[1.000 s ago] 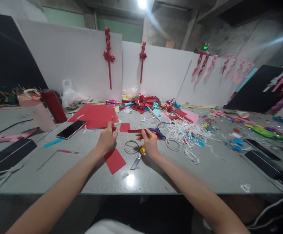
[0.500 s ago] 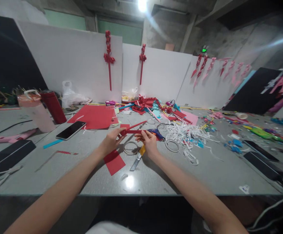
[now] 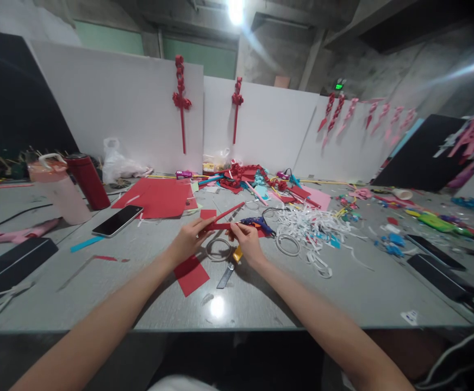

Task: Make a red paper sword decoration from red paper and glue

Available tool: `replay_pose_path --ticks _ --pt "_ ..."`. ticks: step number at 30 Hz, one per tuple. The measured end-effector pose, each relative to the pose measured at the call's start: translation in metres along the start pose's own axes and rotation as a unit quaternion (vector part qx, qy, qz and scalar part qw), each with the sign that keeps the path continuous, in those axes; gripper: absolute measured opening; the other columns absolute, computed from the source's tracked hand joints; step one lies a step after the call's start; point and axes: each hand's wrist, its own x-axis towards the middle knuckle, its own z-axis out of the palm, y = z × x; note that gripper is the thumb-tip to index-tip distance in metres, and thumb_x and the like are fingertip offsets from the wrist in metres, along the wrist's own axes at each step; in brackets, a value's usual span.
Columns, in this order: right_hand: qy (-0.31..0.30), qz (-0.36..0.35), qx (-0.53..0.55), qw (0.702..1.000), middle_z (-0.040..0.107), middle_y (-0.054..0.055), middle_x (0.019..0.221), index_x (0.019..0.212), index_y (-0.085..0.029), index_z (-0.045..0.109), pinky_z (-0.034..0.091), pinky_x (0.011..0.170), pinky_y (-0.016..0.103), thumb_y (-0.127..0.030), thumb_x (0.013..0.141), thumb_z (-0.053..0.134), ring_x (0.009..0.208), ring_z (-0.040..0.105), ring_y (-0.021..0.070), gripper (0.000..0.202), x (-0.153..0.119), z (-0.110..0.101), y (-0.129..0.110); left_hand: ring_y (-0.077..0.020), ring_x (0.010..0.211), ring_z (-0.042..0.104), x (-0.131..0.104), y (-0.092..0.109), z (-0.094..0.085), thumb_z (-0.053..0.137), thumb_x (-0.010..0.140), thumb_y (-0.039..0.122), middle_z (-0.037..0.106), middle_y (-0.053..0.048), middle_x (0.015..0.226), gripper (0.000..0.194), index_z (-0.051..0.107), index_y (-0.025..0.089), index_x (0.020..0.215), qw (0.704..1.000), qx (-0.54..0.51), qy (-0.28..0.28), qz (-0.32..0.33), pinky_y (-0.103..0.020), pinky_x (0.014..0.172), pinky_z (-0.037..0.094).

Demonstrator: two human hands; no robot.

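Head view: both hands up over the grey table [image 3: 261,298], pinching one red paper strip [image 3: 219,219] between them. Left hand [image 3: 188,239] closed on the strip's near-left end, fingers curled; a free end of the strip angles up and away from it. Right hand [image 3: 247,241] closed on the other end, thumb and forefinger pinched. Strip sits just above the white ring [image 3: 218,250], clear of the table. A red paper square [image 3: 191,274] lies flat just this side of the ring, under the left wrist. Utility knife [image 3: 229,267] with yellow body lies touching or nearly touching the ring's right edge, below the right hand. Blue glue gun [image 3: 257,222] just beyond the ring to the right. Phone [image 3: 118,220] well left of the ring, screen dark. Pile of white paper shreds [image 3: 310,228] right of the ring.
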Motion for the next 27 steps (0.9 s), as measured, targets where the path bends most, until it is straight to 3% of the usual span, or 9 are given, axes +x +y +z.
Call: replay_pose_path --ticks 4,8,13,17,20,23,25,27 --pt "0.007 -0.007 -0.045 0.999 0.061 0.001 0.061 0.072 -0.017 0.072 0.044 0.061 0.029 -0.058 0.093 0.061 0.059 0.053 0.0146 0.047 0.001 -0.002 0.002 -0.0213 0.105 0.066 0.002 -0.003 0.003 0.046 0.106 0.032 0.069 -0.011 0.119 0.038 0.06 0.024 0.14 0.999 -0.035 -0.004 -0.016 -0.037 0.092 0.053" --pt "-0.026 -0.027 -0.09 0.995 0.062 0.001 0.064 0.075 -0.017 0.072 0.043 0.06 0.03 -0.056 0.095 0.059 0.06 0.055 0.0154 0.045 0.001 -0.003 0.002 -0.0224 0.105 0.068 0.002 -0.009 0.005 0.056 0.101 0.035 0.072 -0.009 0.12 0.033 0.067 0.023 0.13 0.997 -0.071 0.006 -0.038 -0.037 0.093 0.053" --pt "-0.048 -0.101 -0.179 0.977 0.059 0.001 0.068 0.072 -0.018 0.07 0.041 0.064 0.029 -0.043 0.1 0.056 0.065 0.055 0.0151 0.04 -0.001 -0.005 -0.003 -0.0188 0.081 0.067 0.003 -0.006 0.005 0.065 0.095 0.039 0.075 -0.007 0.102 0.034 0.069 0.022 0.123 0.99 -0.102 0.029 -0.093 -0.032 0.075 0.052" --pt "-0.076 -0.138 -0.217 0.963 0.06 0.001 0.071 0.075 -0.018 0.072 0.04 0.064 0.029 -0.036 0.101 0.055 0.067 0.056 0.0153 0.036 -0.004 -0.004 -0.004 -0.0125 0.063 0.057 0.006 -0.002 0.005 0.076 0.086 0.041 0.063 0.002 0.076 0.053 0.057 0.02 0.131 0.955 -0.216 0.077 -0.19 -0.024 0.06 0.044" --pt "-0.092 -0.154 -0.231 0.956 0.062 0.002 0.073 0.079 -0.018 0.074 0.042 0.066 0.029 -0.032 0.101 0.054 0.07 0.058 0.016 0.033 -0.005 -0.002 -0.002 -0.0103 0.057 0.052 0.009 -0.002 0.005 0.081 0.078 0.045 0.058 0.003 0.069 0.043 0.064 0.016 0.106 0.916 -0.295 0.091 -0.255 -0.022 0.054 0.04" --pt "-0.1 -0.174 -0.243 0.949 0.066 0.004 0.082 0.105 -0.02 0.076 0.046 0.069 0.029 -0.03 0.102 0.054 0.074 0.06 0.0171 0.025 -0.007 -0.002 0.0 -0.0096 0.055 0.049 0.011 -0.002 0.006 0.083 0.074 0.048 0.057 0.002 0.065 0.039 0.067 0.015 0.087 0.897 -0.324 0.087 -0.288 -0.023 0.052 0.038" --pt "-0.102 -0.204 -0.249 0.941 0.069 0.006 0.099 0.133 -0.023 0.065 0.051 0.076 0.031 -0.028 0.101 0.056 0.083 0.063 0.0183 0.034 -0.007 -0.003 -0.001 -0.0097 0.055 0.049 0.011 -0.002 0.005 0.083 0.073 0.05 0.057 0.002 0.064 0.04 0.069 0.015 0.084 0.891 -0.335 0.088 -0.293 -0.023 0.052 0.038" --pt "-0.119 -0.237 -0.25 0.931 0.069 0.009 0.115 0.147 -0.026 0.052 0.054 0.084 0.033 -0.026 0.1 0.058 0.092 0.064 0.019 0.048 -0.007 -0.004 -0.001 -0.01 0.055 0.05 0.01 -0.001 0.005 0.083 0.073 0.051 0.058 0.002 0.064 0.04 0.07 0.015 0.084 0.89 -0.337 0.088 -0.293 -0.024 0.052 0.038"
